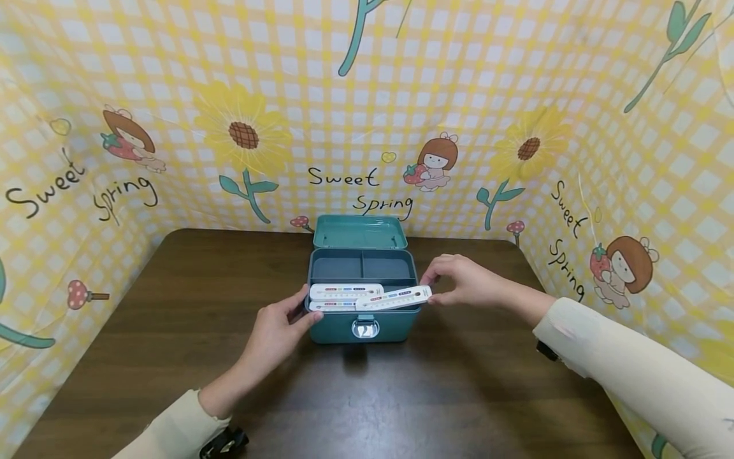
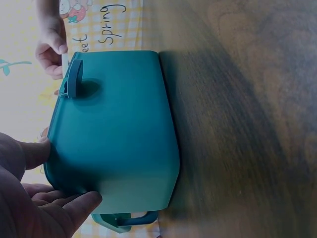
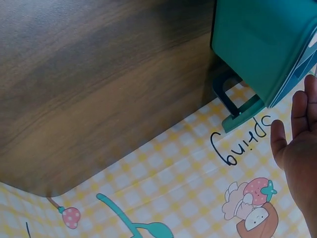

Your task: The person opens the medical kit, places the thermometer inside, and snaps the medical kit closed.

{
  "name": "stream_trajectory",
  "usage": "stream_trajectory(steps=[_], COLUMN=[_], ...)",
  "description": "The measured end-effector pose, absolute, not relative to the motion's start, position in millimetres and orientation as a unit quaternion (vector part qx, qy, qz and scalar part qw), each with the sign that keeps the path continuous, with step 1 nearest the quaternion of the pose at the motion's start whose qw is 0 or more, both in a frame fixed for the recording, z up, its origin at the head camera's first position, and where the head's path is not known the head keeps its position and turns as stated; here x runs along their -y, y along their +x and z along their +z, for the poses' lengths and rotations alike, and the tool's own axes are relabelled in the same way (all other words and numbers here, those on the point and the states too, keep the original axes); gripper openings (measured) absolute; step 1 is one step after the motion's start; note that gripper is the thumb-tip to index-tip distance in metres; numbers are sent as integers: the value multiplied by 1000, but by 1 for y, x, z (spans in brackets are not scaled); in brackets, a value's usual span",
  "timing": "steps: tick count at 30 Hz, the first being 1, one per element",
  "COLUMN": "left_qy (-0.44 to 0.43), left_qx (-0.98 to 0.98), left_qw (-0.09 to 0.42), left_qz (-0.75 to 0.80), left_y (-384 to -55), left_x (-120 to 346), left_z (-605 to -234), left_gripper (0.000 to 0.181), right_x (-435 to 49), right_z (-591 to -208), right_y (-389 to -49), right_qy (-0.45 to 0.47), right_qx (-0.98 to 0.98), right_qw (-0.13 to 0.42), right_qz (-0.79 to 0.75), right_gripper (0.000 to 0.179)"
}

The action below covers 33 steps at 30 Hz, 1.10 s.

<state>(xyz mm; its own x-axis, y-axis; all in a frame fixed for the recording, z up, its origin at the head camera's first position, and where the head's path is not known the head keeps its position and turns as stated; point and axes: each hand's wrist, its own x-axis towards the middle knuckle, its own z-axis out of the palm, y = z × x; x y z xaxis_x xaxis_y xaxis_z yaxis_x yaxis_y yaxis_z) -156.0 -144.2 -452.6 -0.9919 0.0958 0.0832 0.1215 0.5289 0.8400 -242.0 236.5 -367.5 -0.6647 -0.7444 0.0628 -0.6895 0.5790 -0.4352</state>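
A yellow-and-white gingham cloth [image 1: 355, 115], printed with sunflowers, strawberry-holding cartoon girls and the words "Sweet Spring", hung behind and along both sides of a dark wood-grain tabletop [image 1: 172, 331]. Near the table's far edge stood a teal storage box [image 1: 332, 329], its lid [image 1: 360, 233] swung back and its clear latch [image 1: 365, 328] facing the person. At the back of the opening, a divider [image 1: 362, 264] separated two grey compartments.

Three white strips, each printed with a scale and coloured labels, lay across the front part of the opening. The upper left strip [image 1: 344, 292] lay just behind the lower left strip [image 1: 332, 306]; the right strip [image 1: 395, 298] slanted, its right end raised over the rim.

The right hand [image 1: 463, 280], nearly closed, pinched that raised end between thumb and fingers. The left hand [image 1: 279, 324], partly curled, held the box at its front left corner, thumb at the rim and fingers against the side wall. Both forearms wore cream sleeves [image 1: 631, 373].
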Motion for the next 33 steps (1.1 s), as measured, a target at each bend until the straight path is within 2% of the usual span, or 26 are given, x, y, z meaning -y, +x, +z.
stream_trajectory(steps=[33], left_qy=[-60], left_qx=[879], left_qw=[16], left_qz=[-472], left_y=[-156], left_x=[145], left_z=[-450], left_gripper=[71], right_x=[-188], right_z=[-369], right_y=[-248], right_qy=[-425], right_qx=[-881], right_qw=[101], right_qz=[-179], right_gripper=[23])
